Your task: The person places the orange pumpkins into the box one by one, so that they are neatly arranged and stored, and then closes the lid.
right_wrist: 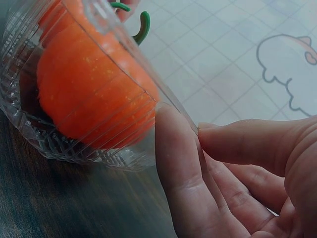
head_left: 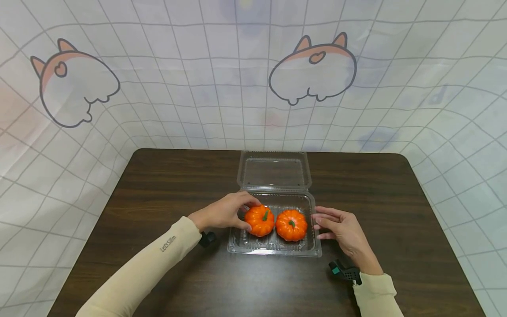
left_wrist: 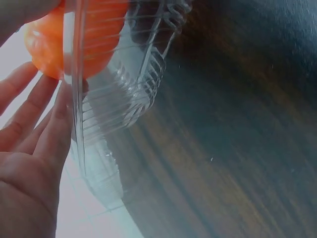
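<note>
On my feed, the clear box point(head_left: 277, 252) sits on the bench point(head_left: 178, 176), near rim facing me. My right hand point(head_left: 345, 231) pinches its right rim, probably the stiffest place to hold; the thin walls would likely buckle if squeezed. My left hand point(head_left: 227, 212) grips the left pumpkin point(head_left: 258, 224) in the box's left half. It looks light, hard and glossy, perhaps slippery, so I'd hold the ribbed sides, sparing the stem point(head_left: 266, 215). The right pumpkin point(head_left: 291, 226), just beside it, should handle alike. Beyond, the lid point(head_left: 274, 172) lies open towards the bench's far edge, likely flimsy.
</note>
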The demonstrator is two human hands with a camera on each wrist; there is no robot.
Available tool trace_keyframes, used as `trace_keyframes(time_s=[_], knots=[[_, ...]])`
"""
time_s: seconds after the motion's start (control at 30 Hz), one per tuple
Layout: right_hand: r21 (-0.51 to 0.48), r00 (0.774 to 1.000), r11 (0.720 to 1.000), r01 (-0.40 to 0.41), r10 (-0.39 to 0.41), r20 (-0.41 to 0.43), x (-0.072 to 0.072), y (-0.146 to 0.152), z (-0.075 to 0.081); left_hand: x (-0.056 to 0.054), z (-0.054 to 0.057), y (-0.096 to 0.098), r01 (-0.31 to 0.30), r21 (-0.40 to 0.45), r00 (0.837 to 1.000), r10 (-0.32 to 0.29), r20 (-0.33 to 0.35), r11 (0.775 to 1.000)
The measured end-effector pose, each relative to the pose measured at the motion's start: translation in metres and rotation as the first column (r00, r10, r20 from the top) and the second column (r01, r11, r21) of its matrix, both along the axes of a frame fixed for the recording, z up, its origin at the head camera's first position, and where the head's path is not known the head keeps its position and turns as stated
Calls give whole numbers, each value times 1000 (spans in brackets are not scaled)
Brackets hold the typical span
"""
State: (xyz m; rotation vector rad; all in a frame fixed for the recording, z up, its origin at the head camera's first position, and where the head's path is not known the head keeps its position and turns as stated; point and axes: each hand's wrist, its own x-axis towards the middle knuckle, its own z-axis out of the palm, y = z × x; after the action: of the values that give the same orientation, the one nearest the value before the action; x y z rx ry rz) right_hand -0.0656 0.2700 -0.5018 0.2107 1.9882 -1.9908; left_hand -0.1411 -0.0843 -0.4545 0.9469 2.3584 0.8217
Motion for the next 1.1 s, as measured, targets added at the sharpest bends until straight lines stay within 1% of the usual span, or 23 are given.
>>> trace_keyframes(time_s=[0.1, 0.2, 0.33, 0.4, 0.47, 0.57, 0.73, 0.8, 0.93, 1.0, 1.1], knots=[[1, 1000, 1000, 2, -2, 2, 0, 0, 1, 1, 1, 1, 6, -25, 1000, -6, -8, 1000], [8, 1000, 1000, 5, -5, 2, 0, -1, 2, 1, 3, 0, 0, -12, 1000, 0, 4, 1000], [21, 1000, 1000, 6, -6, 4, -1, -2, 2, 0, 5, -3, -39, 31, 999, 38, 25, 999], [26, 1000, 1000, 7, -7, 7, 0, -2, 2, -1, 6, -4, -51, 49, 998, 50, 22, 997], [33, 1000, 999, 8, -8, 10, 0, -2, 1, -3, 6, -6, -57, 67, 998, 56, 17, 996], [35, 1000, 999, 14, -14, 11, 1, -2, 1, -4, 5, -9, -49, 92, 999, 49, 1, 995], [24, 1000, 1000, 18, -18, 8, 2, -1, -1, -7, 3, -13, -68, 131, 998, 67, 10, 989], [15, 1000, 1000, 15, -15, 10, 2, 0, -2, -9, 4, -15, -90, 145, 996, 88, 16, 985], [-1, 1000, 1000, 9, -9, 13, 2, 0, -3, -15, 5, -22, -137, 180, 990, 141, -10, 974], [1, 1000, 1000, 8, -8, 8, 2, 0, -3, -19, 5, -27, -175, 206, 983, 182, -16, 963], [7, 1000, 1000, 9, -9, 3, 2, 1, -2, -25, 5, -33, -249, 247, 966, 259, -9, 937]])
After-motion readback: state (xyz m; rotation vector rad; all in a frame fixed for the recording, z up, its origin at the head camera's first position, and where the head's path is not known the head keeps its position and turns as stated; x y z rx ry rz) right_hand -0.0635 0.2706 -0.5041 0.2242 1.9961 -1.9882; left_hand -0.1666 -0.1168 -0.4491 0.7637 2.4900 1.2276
